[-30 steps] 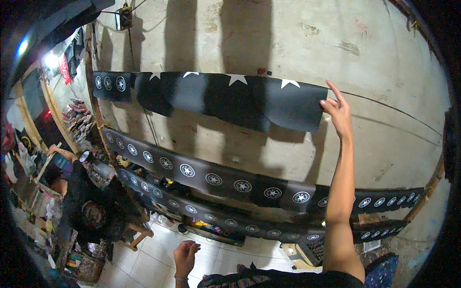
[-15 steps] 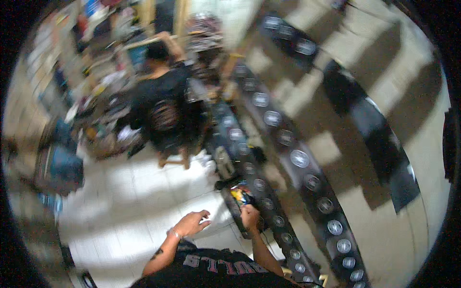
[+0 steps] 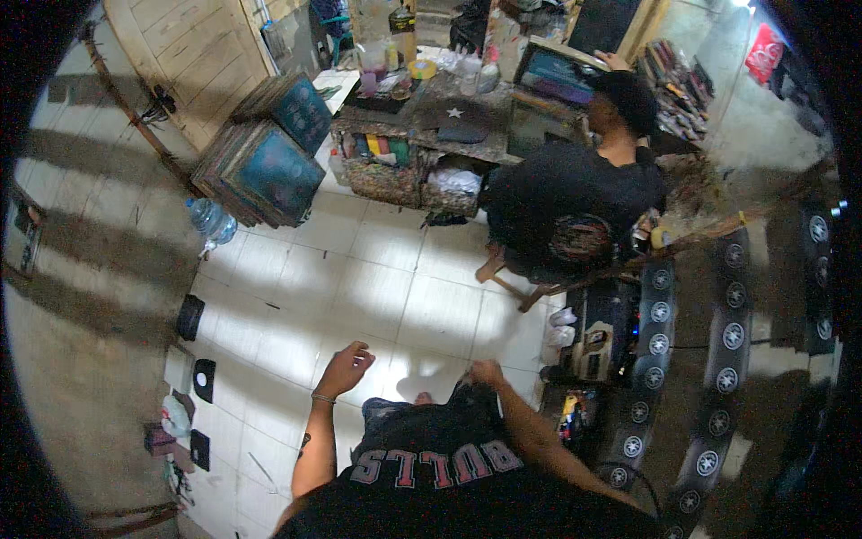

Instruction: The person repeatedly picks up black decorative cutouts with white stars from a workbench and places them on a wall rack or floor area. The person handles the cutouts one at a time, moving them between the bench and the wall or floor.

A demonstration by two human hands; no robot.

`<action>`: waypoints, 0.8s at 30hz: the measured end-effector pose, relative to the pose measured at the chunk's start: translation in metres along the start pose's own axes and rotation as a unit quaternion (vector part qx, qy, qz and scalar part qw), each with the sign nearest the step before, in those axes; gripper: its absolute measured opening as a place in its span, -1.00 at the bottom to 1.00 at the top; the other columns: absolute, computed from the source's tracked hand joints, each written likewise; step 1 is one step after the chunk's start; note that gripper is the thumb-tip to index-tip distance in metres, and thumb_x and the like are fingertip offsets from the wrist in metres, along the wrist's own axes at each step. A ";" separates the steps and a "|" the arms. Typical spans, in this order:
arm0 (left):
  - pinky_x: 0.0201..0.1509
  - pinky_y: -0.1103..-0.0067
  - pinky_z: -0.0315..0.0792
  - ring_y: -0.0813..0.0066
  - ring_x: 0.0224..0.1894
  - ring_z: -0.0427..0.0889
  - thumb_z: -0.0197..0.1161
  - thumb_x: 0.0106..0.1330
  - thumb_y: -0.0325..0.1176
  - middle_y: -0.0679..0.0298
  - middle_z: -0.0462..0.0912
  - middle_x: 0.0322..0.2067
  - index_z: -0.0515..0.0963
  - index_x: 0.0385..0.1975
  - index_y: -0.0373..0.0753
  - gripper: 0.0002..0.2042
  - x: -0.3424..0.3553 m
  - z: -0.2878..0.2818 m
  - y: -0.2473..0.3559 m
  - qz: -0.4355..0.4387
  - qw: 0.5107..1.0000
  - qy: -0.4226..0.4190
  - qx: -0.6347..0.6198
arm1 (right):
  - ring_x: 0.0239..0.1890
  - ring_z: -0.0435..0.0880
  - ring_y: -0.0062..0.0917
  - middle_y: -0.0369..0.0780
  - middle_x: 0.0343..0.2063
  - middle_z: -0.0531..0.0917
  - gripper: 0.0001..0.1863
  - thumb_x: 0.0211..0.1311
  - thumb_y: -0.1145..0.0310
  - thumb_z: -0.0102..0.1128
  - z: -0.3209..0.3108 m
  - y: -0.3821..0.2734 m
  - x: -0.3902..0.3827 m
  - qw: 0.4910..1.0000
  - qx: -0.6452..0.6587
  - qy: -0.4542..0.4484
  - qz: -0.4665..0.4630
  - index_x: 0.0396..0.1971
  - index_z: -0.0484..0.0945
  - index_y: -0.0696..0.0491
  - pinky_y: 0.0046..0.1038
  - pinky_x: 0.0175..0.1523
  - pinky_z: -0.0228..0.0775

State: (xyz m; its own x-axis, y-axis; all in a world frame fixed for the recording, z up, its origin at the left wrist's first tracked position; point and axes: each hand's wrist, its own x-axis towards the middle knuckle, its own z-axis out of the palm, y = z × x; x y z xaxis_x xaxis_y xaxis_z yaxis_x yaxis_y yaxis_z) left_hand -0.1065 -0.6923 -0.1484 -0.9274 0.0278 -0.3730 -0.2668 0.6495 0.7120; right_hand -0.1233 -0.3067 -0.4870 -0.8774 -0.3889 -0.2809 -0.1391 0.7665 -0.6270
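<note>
My left hand (image 3: 344, 368) is held in the air over the white tiled floor (image 3: 359, 305), with a band at its wrist. Its fingers are loosely curled and apart, and nothing shows in them. In front of my dark shorts, my right hand (image 3: 486, 371) is closed, knuckles outward; whatever it may hold is hidden. Right of that hand, a dark open box (image 3: 545, 420) contains small colourful items (image 3: 573, 413).
Ahead, a person (image 3: 575, 198) on a wooden stool (image 3: 507, 278) handles a framed panel (image 3: 557, 76) at a cluttered worktable (image 3: 431, 99). Stacked frames (image 3: 269, 171) and a water jug (image 3: 211, 222) stand left. Long dark strips with pale round prints (image 3: 732, 337) run along the right.
My view has swung left, bringing the frames and worktable into clearer sight. My right hand has moved from the box of colourful items to before my body. My left hand remains raised.
</note>
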 end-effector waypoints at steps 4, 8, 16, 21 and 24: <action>-0.16 0.52 0.50 0.38 -0.28 0.64 0.17 0.28 -0.24 0.11 0.65 -0.31 0.46 -0.13 -0.37 -0.68 0.065 -0.021 -0.072 -0.053 0.985 0.122 -0.109 | -0.40 0.66 -0.39 -0.14 -0.36 0.67 -0.66 0.21 0.17 0.07 -0.079 -0.079 0.144 0.825 0.511 -0.098 0.220 -0.17 0.50 0.13 -0.36 -0.29 0.53; -0.25 0.60 0.48 0.50 -0.31 0.62 0.12 0.35 -0.28 0.23 0.62 -0.32 0.46 -0.18 -0.29 -0.79 0.132 -0.015 -0.119 -0.144 0.929 0.108 -0.323 | -0.08 0.61 -0.30 -0.05 -0.09 0.60 -0.59 0.29 0.17 0.01 -0.113 -0.078 0.297 0.714 0.672 -0.060 0.189 0.04 0.37 0.09 -0.27 -0.06 0.49; -0.36 0.31 0.45 0.39 -0.45 0.61 0.03 0.32 -0.16 0.22 0.62 -0.54 0.57 -0.36 -0.15 -0.76 0.141 0.019 -0.251 -0.083 0.962 -0.074 0.251 | -0.18 0.54 -0.50 -0.23 -0.14 0.55 -0.61 0.30 0.15 0.03 -0.221 -0.127 0.655 0.484 0.828 0.152 0.238 -0.04 0.40 0.13 -0.46 0.01 0.40; -0.31 0.35 0.52 0.33 -0.37 0.64 0.05 0.31 -0.20 0.15 0.63 -0.45 0.53 -0.28 -0.24 -0.76 0.169 -0.020 -0.189 -0.200 0.973 -0.075 0.089 | -0.32 0.57 -0.56 -0.25 -0.33 0.61 -0.75 0.27 0.23 0.11 -0.288 -0.124 0.795 0.376 0.866 0.246 0.221 -0.30 0.48 0.14 -0.54 -0.26 0.50; -0.28 0.38 0.55 0.29 -0.32 0.65 0.06 0.31 -0.22 0.11 0.64 -0.40 0.50 -0.22 -0.29 -0.74 0.210 -0.057 -0.174 -0.169 0.982 -0.051 0.069 | -0.59 0.50 -0.63 -0.32 -0.63 0.51 -0.74 0.28 0.22 0.12 -0.297 -0.074 0.850 0.378 0.907 0.159 0.093 -0.49 0.47 0.10 -0.61 -0.52 0.41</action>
State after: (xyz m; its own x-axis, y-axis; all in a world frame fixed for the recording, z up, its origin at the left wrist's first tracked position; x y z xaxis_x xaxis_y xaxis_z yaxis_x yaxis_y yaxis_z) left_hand -0.2697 -0.8427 -0.3169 -0.7586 -0.1353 -0.6374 -0.5103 0.7317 0.4519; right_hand -0.9959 -0.5418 -0.4636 -0.8455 -0.1128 -0.5220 0.2294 -0.9594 -0.1643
